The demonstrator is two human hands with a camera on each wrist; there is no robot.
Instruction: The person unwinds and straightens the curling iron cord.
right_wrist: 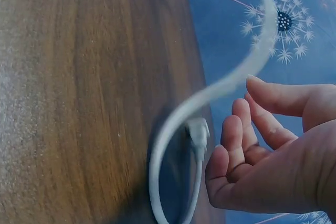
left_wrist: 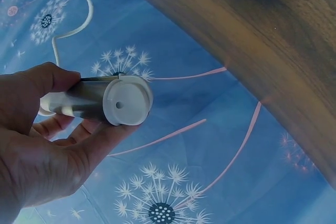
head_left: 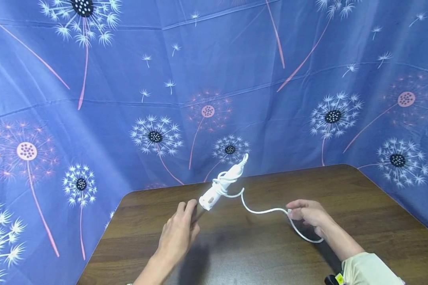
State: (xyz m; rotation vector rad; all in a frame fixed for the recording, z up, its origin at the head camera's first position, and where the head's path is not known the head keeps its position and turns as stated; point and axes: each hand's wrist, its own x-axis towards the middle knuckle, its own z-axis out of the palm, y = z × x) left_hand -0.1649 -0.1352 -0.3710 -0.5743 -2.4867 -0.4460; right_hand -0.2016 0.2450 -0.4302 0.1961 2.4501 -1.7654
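Note:
My left hand point(head_left: 177, 233) grips the metal barrel of a curling iron point(head_left: 209, 198), whose white handle points up and away. Cord is wound in loops around that handle. In the left wrist view, thumb and fingers curl round the silver barrel point(left_wrist: 92, 99), and its white end cap point(left_wrist: 128, 102) with a small hole faces the camera. From the handle a loose length of white cord point(head_left: 264, 212) runs right. Beside it hovers my right hand point(head_left: 312, 217), fingers loosely bent around nothing. The plug point(right_wrist: 198, 136) hangs on the cord's end, close to those fingertips.
Below the hands lies a brown wooden table point(head_left: 249, 253) with rounded far corners. Blue cloth point(head_left: 271, 130) with dandelion prints hangs behind it and along both sides. Near the right sleeve, a black object with a yellow patch point(head_left: 339, 278) shows at the bottom edge.

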